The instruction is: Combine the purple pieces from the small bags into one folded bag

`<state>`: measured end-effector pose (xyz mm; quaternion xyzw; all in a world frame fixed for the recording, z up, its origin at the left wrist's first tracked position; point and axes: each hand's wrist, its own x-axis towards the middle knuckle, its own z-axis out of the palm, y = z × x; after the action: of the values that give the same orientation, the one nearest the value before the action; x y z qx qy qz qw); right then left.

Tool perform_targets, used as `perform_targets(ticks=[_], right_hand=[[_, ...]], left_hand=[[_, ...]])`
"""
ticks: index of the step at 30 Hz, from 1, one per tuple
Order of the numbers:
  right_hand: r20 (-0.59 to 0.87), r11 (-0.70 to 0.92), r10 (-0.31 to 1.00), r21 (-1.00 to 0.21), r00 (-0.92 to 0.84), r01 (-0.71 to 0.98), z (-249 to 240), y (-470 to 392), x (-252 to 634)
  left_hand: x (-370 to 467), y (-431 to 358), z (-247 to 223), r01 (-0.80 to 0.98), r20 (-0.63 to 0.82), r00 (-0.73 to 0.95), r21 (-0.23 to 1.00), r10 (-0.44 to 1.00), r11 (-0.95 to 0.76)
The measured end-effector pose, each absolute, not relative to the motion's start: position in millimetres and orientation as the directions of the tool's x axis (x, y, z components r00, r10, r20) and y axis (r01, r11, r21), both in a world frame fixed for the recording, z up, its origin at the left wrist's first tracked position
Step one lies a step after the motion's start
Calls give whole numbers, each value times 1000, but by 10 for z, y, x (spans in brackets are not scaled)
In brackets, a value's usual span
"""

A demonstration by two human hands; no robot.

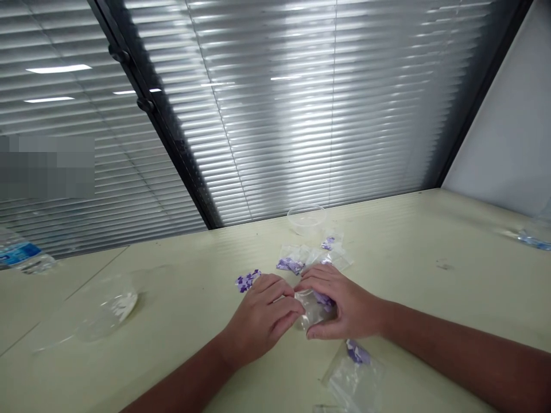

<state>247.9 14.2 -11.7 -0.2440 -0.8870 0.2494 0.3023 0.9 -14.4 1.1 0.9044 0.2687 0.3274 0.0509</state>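
Near the middle of the table, my right hand (344,304) curls around a small clear plastic bag (310,310) with purple pieces inside. My left hand (264,315) has its fingers closed at the bag's left edge, pinching it. Purple-and-white pieces (248,280) lie in a small pile just beyond my left hand. Behind my right hand are several clear bags with purple pieces, one of them at the left of the group (291,264). Another clear bag (355,373) with purple pieces at its top lies nearer, below my right hand.
A clear round container (306,218) stands at the table's back edge. On the left lies a transparent bowl-like container (107,307), with a water bottle (21,252) behind it. Another clear bottle (536,235) is at the far right. Window blinds (301,103) rise behind the table (430,275).
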Motion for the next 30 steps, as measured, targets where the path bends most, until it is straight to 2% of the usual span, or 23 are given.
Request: perform_targets(ticks=[5,16,23,30], right_hand=[[414,750,589,-600,-694,279,-130,141,2482],[407,731,597,-632,-692,258,-119,150,2471],[407,721,614,-638,-677,271,-110,123,2477],[408,741,578,-626,-707,244,-94,136,2475]], left_hand=[[17,-103,14,451,572,613,314,546,-835],[10,-134,7,433,586,669,192,456,-881],[-4,-123,17,445,570,663,221,486,-868],[-3,-132,6,451,562,692,154,454,-879]])
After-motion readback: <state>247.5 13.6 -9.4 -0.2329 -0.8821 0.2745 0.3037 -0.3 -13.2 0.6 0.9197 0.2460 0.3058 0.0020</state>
